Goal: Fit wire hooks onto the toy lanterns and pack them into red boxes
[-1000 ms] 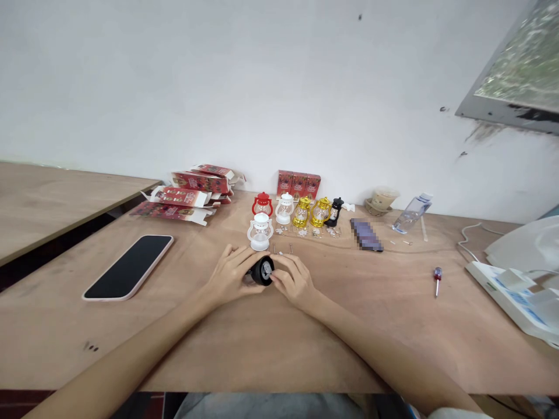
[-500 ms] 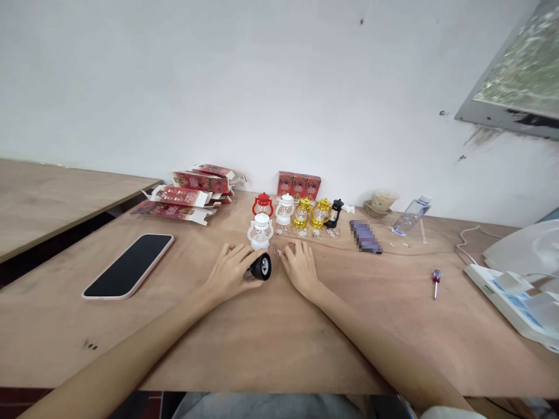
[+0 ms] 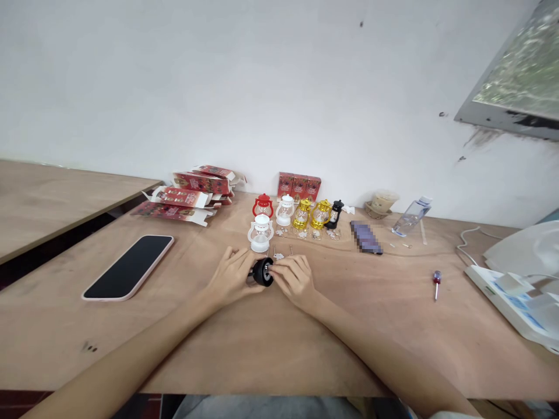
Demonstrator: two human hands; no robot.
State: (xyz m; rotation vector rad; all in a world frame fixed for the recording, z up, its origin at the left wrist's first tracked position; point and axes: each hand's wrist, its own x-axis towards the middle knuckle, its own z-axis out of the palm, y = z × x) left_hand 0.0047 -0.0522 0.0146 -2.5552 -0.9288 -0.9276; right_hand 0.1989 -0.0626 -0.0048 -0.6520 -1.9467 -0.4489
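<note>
A small black lantern lies tipped on its side, its open base facing right. My left hand is closed around its body. At the base, my right hand has its fingertips pinched together, touching the opening; whatever they hold is too small to make out. Just beyond the hands lie small metal and white parts. A white lantern stands upright behind the black one. Farther back is a row with a red lantern, another white lantern, two gold lanterns and a second black lantern.
Flattened red boxes are piled at back left; upright red boxes stand by the wall. A phone lies left. To the right are a purple phone, a cup, a bottle, a screwdriver and a power strip.
My right hand has left the small parts on the table and moved toward me to the lantern's base. The black lantern has shifted slightly nearer in my left hand.
</note>
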